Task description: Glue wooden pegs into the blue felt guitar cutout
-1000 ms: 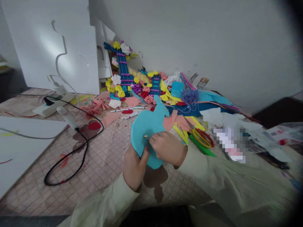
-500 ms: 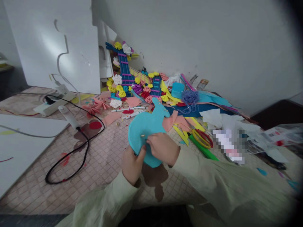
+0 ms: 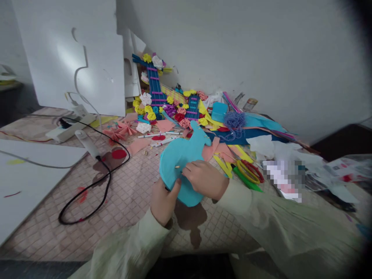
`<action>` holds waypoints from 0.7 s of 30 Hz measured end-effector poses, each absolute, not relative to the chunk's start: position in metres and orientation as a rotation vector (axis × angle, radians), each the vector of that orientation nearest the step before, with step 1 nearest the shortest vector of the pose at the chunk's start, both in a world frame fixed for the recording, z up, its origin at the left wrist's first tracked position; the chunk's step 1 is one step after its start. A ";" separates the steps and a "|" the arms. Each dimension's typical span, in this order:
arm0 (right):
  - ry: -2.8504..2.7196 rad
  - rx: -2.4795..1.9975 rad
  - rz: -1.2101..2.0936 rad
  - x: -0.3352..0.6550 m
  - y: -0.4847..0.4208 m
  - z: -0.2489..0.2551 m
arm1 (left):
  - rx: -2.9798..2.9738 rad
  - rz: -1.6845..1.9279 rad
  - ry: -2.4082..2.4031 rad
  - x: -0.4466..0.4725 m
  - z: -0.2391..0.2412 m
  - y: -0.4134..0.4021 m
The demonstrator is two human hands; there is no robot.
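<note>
A light blue guitar-shaped foam cutout (image 3: 181, 155) is held tilted above the tiled floor. My left hand (image 3: 162, 201) grips its lower left edge, thumb on the front face. My right hand (image 3: 203, 179) lies closed on the cutout's front and pinches a small thin wooden stick (image 3: 178, 167) whose tip pokes out at the cutout's middle. Both sleeves are pale green.
A heap of coloured paper flowers, foam scraps and blue guitar models (image 3: 162, 100) lies against the wall. Scissors with yellow and red handles (image 3: 250, 170) lie to the right. A black cable (image 3: 95, 186), a glue gun (image 3: 87, 143) and a power strip (image 3: 69, 130) lie left, beside white foam boards (image 3: 72, 58).
The hands and the blue cutout have shifted only slightly; my right hand slid a little along the cutout's face. The view drifted slightly.
</note>
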State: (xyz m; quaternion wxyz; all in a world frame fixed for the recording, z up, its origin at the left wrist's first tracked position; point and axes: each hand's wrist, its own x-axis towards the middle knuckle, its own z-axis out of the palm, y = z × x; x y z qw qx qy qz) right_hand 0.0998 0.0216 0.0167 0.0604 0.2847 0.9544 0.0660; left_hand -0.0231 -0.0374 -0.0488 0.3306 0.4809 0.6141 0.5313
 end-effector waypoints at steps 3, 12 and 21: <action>2.884 0.849 0.203 0.095 0.019 0.015 | 1.249 1.418 1.579 -0.021 -0.050 -0.037; 2.909 0.970 0.120 0.086 0.021 0.001 | 1.065 1.488 1.447 -0.027 -0.059 -0.031; 3.215 1.680 -0.064 0.135 0.037 -0.004 | 0.672 1.536 1.326 -0.028 -0.073 -0.028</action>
